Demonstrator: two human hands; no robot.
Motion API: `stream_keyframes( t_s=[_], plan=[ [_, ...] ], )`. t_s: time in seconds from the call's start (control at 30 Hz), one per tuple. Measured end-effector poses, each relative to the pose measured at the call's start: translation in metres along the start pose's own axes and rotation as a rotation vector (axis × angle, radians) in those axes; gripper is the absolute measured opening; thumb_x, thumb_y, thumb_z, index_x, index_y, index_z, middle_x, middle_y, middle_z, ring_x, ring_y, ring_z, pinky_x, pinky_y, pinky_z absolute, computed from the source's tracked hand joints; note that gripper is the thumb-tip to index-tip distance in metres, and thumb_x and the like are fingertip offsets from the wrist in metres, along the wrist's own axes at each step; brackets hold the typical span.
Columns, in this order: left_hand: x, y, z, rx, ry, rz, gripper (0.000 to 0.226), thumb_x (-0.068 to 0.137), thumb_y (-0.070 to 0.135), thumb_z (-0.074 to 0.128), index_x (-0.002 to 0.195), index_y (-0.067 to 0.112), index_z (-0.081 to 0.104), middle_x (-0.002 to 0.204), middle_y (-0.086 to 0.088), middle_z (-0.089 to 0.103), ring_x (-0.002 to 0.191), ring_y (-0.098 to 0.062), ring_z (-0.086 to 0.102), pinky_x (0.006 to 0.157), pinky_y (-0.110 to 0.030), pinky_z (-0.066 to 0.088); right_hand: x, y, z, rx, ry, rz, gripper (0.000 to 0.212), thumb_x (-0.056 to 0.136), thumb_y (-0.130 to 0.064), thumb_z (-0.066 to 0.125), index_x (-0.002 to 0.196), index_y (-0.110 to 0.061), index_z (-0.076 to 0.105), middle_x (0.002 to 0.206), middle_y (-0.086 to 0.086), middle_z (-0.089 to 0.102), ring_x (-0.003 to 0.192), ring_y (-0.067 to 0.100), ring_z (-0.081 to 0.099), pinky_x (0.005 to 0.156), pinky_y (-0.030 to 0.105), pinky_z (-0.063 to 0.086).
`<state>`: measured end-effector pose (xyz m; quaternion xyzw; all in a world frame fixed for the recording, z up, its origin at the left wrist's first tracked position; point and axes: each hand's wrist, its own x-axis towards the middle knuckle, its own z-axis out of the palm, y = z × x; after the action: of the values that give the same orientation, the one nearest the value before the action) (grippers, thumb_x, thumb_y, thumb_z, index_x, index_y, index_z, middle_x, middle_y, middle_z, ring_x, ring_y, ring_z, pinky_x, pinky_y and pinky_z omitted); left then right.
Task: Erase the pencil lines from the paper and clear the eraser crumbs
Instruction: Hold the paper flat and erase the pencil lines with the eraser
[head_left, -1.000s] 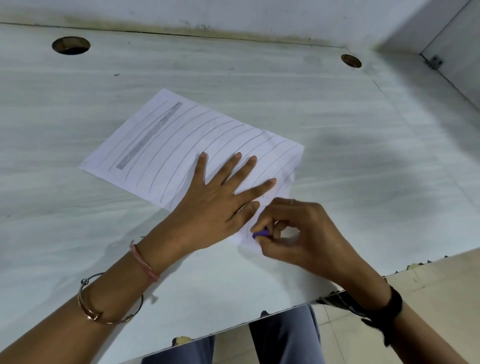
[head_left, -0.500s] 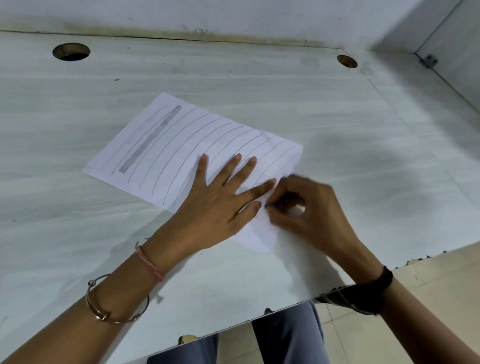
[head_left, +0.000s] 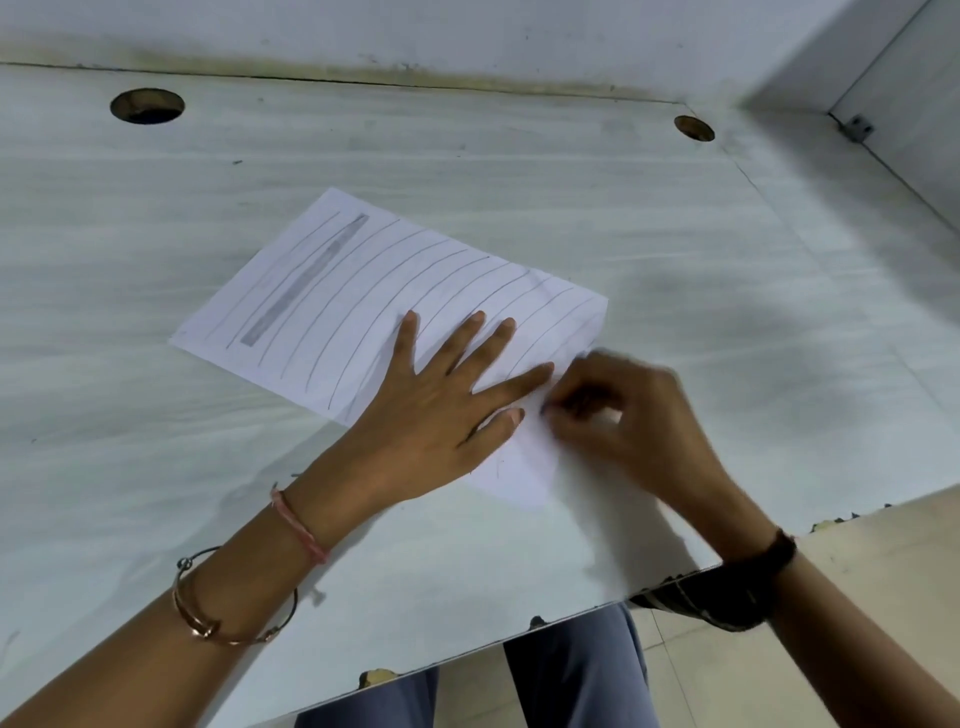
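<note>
Left hand (head_left: 436, 415) fingers released, flat on paper (head_left: 332, 312); right hand (head_left: 623, 421) fingers curled, grasp unclear; most pencil lines (head_left: 395, 291) remain.

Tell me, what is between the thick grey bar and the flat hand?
Several thin pencil lines on the paper, between the bar and the left hand, in the head view.

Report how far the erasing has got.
Done: only the near right corner of the paper looks blank. In hand: left hand presses the sheet flat; blurred right hand rubs there, eraser hidden. Left: most pencil lines, the shaded bar, then any crumbs.
</note>
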<state>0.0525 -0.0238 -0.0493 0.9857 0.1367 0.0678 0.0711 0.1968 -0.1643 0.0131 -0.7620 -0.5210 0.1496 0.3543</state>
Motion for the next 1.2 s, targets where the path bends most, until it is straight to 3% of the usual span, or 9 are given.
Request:
stream_keyframes(
  t_s=[0.07, 0.2, 0.33, 0.5, 0.63, 0.8, 0.9, 1.07, 1.2],
  plan=[
    [-0.001, 0.001, -0.002, -0.018, 0.007, -0.006, 0.054, 0.098, 0.053, 0.004, 0.152, 0.047, 0.010, 0.164, 0.001, 0.002, 0.151, -0.022, -0.003, 0.113, -0.068, 0.000, 0.010, 0.006, -0.005, -0.008, 0.071, 0.036, 0.014, 0.069, -0.003, 0.074, 0.073, -0.015, 0.068, 0.072, -0.004, 0.066, 0.067, 0.013, 0.064, 0.069, 0.041, 0.053],
    [0.001, 0.000, 0.001, 0.024, -0.005, 0.002, 0.054, 0.099, 0.054, 0.004, 0.152, 0.047, 0.009, 0.164, 0.001, 0.002, 0.151, -0.023, -0.002, 0.112, -0.069, 0.001, -0.017, -0.015, 0.006, 0.010, -0.191, -0.067, 0.014, 0.069, -0.005, 0.073, 0.073, -0.017, 0.068, 0.071, -0.006, 0.064, 0.066, 0.015, 0.062, 0.065, 0.034, 0.053],
    [0.000, 0.000, 0.000, 0.015, -0.004, 0.009, 0.053, 0.100, 0.052, 0.007, 0.152, 0.045, 0.015, 0.164, -0.001, 0.008, 0.151, -0.024, 0.002, 0.112, -0.069, 0.005, 0.013, 0.006, -0.003, 0.001, 0.071, 0.042, 0.016, 0.069, -0.002, 0.073, 0.072, -0.017, 0.068, 0.072, -0.004, 0.066, 0.067, 0.013, 0.064, 0.070, 0.042, 0.054],
    [-0.001, 0.000, -0.001, 0.007, -0.022, 0.003, 0.054, 0.098, 0.054, 0.001, 0.152, 0.047, 0.008, 0.164, 0.000, 0.002, 0.151, -0.023, -0.003, 0.113, -0.068, 0.001, -0.011, -0.014, 0.008, -0.007, -0.130, -0.068, 0.012, 0.069, -0.003, 0.071, 0.072, -0.014, 0.067, 0.070, -0.003, 0.063, 0.063, 0.016, 0.061, 0.063, 0.036, 0.052],
    [-0.001, 0.002, -0.003, -0.011, -0.031, -0.010, 0.055, 0.095, 0.056, -0.003, 0.150, 0.050, -0.002, 0.163, 0.004, -0.008, 0.150, -0.020, -0.013, 0.113, -0.066, -0.006, 0.014, 0.007, -0.002, 0.011, 0.104, 0.056, 0.013, 0.069, -0.003, 0.072, 0.072, -0.015, 0.066, 0.071, -0.002, 0.064, 0.066, 0.016, 0.063, 0.068, 0.043, 0.053],
    [-0.001, 0.001, -0.003, -0.013, -0.031, 0.000, 0.053, 0.095, 0.056, -0.002, 0.148, 0.049, -0.001, 0.164, 0.002, -0.003, 0.150, -0.021, -0.009, 0.113, -0.067, -0.003, -0.006, -0.012, 0.005, 0.001, -0.102, -0.048, 0.028, 0.069, 0.000, 0.072, 0.069, -0.027, 0.064, 0.071, -0.005, 0.063, 0.063, 0.015, 0.061, 0.064, 0.036, 0.054],
    [-0.001, 0.001, -0.003, -0.015, -0.037, -0.004, 0.055, 0.096, 0.055, -0.001, 0.150, 0.050, -0.001, 0.164, 0.003, -0.006, 0.150, -0.020, -0.011, 0.113, -0.066, -0.005, 0.012, 0.008, -0.002, -0.006, 0.088, 0.056, 0.014, 0.069, -0.002, 0.071, 0.070, -0.015, 0.065, 0.071, 0.000, 0.063, 0.066, 0.017, 0.061, 0.066, 0.042, 0.052],
    [-0.001, 0.000, -0.004, -0.029, -0.032, 0.000, 0.054, 0.094, 0.058, -0.007, 0.147, 0.049, -0.006, 0.163, 0.003, -0.006, 0.150, -0.020, -0.011, 0.113, -0.066, -0.005, -0.001, -0.008, 0.006, -0.020, -0.065, -0.036, 0.012, 0.070, -0.001, 0.070, 0.071, -0.011, 0.065, 0.072, -0.001, 0.061, 0.065, 0.016, 0.059, 0.063, 0.035, 0.052],
    [-0.001, 0.000, -0.003, -0.011, -0.042, -0.013, 0.054, 0.092, 0.058, -0.008, 0.145, 0.053, -0.013, 0.162, 0.006, -0.013, 0.149, -0.019, -0.017, 0.113, -0.064, -0.008, 0.020, 0.010, -0.004, -0.050, 0.116, 0.062, 0.014, 0.070, -0.003, 0.070, 0.071, -0.015, 0.063, 0.072, 0.000, 0.061, 0.067, 0.016, 0.060, 0.066, 0.039, 0.051]
  ],
)
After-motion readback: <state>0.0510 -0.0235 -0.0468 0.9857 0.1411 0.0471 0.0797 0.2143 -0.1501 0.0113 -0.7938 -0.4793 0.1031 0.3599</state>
